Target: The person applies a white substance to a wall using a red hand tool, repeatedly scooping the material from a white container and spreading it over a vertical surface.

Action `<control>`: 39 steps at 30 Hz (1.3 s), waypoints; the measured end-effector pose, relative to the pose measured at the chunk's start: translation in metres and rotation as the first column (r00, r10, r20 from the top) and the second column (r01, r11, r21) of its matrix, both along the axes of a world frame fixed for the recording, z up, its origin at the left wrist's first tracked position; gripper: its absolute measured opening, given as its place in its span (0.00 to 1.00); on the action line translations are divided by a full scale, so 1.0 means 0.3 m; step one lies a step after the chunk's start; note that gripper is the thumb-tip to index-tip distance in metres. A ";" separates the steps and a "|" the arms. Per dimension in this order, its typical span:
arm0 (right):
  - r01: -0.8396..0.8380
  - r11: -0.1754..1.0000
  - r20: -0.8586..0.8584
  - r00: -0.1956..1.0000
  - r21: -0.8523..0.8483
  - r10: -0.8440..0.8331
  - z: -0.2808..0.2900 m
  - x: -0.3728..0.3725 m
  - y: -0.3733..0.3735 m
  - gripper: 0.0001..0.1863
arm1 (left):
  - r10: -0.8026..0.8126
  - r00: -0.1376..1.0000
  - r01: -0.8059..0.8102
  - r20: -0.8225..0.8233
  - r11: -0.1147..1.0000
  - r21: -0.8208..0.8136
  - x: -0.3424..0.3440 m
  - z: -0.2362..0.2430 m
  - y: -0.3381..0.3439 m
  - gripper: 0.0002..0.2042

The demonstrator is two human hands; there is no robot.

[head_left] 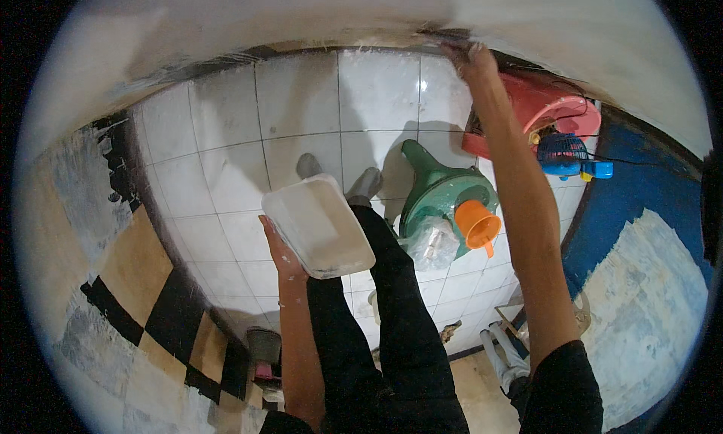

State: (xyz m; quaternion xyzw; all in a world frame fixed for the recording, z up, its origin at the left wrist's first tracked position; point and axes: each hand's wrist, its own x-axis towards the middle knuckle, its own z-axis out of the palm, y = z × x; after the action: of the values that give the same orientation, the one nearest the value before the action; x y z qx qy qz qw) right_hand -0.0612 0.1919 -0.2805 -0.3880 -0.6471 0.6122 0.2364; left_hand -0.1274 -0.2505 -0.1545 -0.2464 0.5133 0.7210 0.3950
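Note:
My left hand grips the side of a white rectangular plastic tub, held out over the floor and tilted. Pale paste smears mark the tub's lower rim and my fingers. My right arm stretches far forward to the foot of the wall. There my right hand is closed, with whitish paste on it, close to a dark strip along the wall. Whatever it holds is too dark and small to make out.
A green plastic stool bears an orange cup and a clear plastic bag. Right of it are a pink plastic chair and a small blue fan. Patchy walls flank the white tiled floor.

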 end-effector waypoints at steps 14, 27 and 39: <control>0.220 0.677 -0.099 0.911 -0.702 -0.400 0.039 -0.075 -0.103 0.18 | 0.115 0.993 -0.113 0.024 0.992 -0.057 0.023 -0.001 -0.022 0.29; 0.083 0.720 -0.213 0.926 -0.689 -0.310 0.068 0.016 -0.167 0.19 | 0.113 0.993 -0.110 0.041 0.992 -0.070 0.062 -0.037 -0.011 0.30; 0.179 0.548 -0.164 0.840 -0.817 -0.518 0.169 0.072 -0.325 0.14 | 0.115 0.991 -0.108 0.064 0.988 -0.109 0.065 -0.046 -0.058 0.32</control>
State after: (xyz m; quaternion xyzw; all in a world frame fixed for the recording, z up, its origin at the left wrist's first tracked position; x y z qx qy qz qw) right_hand -0.0395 0.0945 -0.2298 -0.4448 -0.1664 0.8316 0.2880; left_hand -0.1080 -0.2679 -0.1683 -0.3204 0.5218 0.7047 0.3583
